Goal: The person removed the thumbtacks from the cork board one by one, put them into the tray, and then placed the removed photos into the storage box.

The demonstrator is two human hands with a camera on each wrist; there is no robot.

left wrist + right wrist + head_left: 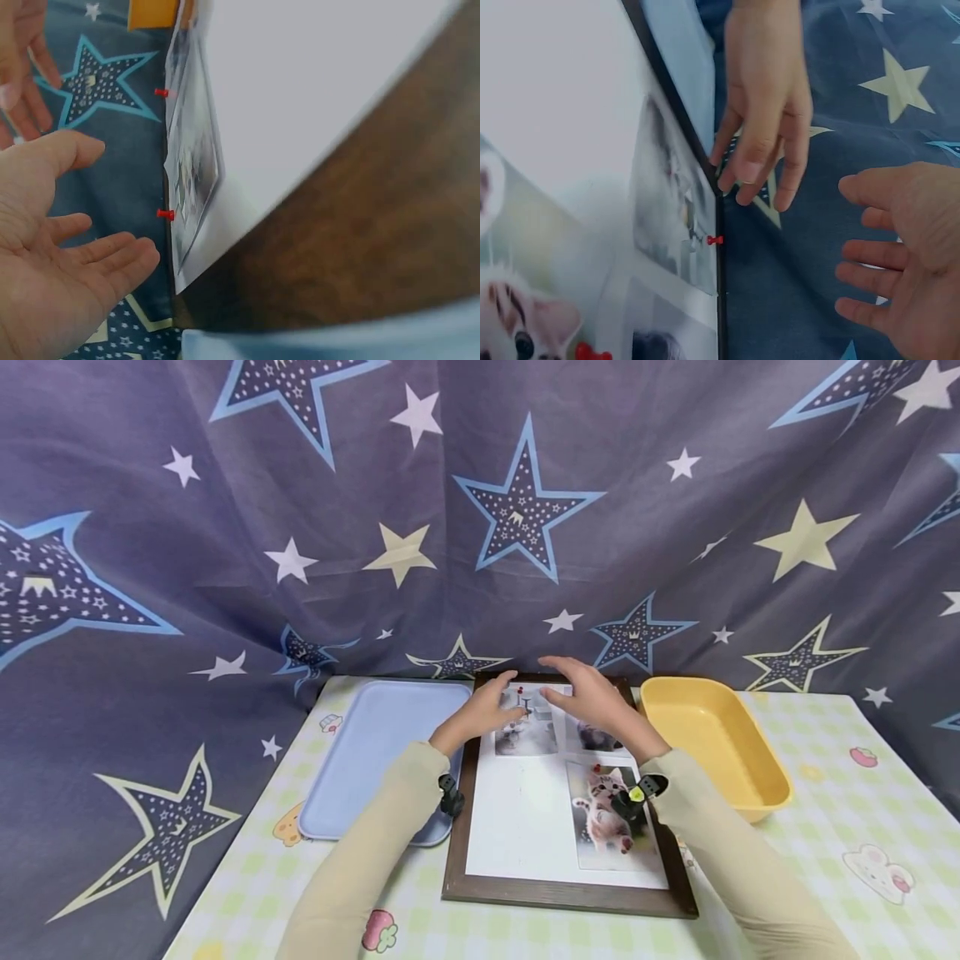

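Note:
A brown-framed white board [517,827] lies on the table with three photos on it. One photo of a kitten [525,735] is at the upper left, another photo [596,739] is at the upper right, partly hidden by the right arm, and a third kitten photo [600,818] is at the lower right. Red push pins [165,214] stand at the photos' tops. Above the board's far part, my left hand [483,710] and right hand [588,697] hover apart, fingers loosely bent and holding nothing. Both palms show bare in the wrist views.
Left of the board lies a light blue tray [375,752], reaching close to the frame. On the right stands a yellow bin [712,743]. A green checkered cloth [262,893] covers the table. Behind its far edge hangs a dark curtain [480,602] with stars.

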